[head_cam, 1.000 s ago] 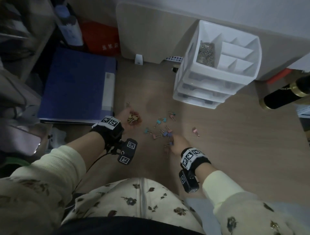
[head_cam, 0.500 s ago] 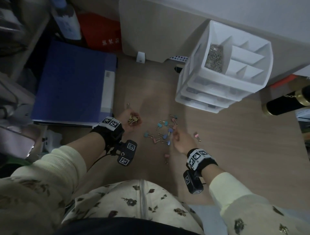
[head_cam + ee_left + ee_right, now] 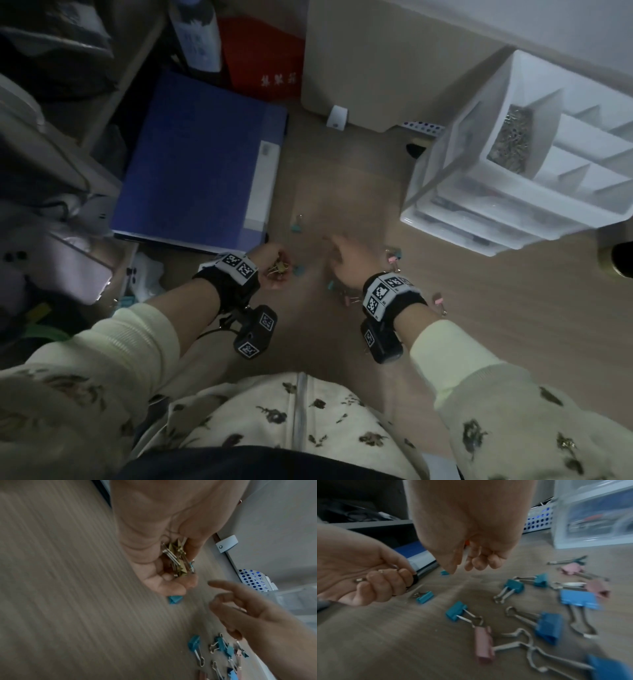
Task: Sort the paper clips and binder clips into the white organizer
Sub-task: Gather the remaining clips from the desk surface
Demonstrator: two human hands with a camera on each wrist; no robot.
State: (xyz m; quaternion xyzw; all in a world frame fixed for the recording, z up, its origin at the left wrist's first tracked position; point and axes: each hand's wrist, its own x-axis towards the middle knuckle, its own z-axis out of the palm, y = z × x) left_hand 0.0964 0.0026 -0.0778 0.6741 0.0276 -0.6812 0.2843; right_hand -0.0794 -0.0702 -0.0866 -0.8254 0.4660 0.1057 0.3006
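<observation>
Wooden desk (image 3: 479, 342) scene: right hand (image 3: 346, 260), loosely curled and empty, shifting leftward from scattered binder clips (image 3: 547, 624); left hand (image 3: 270, 270) clutching gold binder clips (image 3: 178, 558); gathering continuing.

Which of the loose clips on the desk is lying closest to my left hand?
The small blue clip lying right at the fingertips of your left hand, apart from the blue and pink cluster under your right hand.
</observation>
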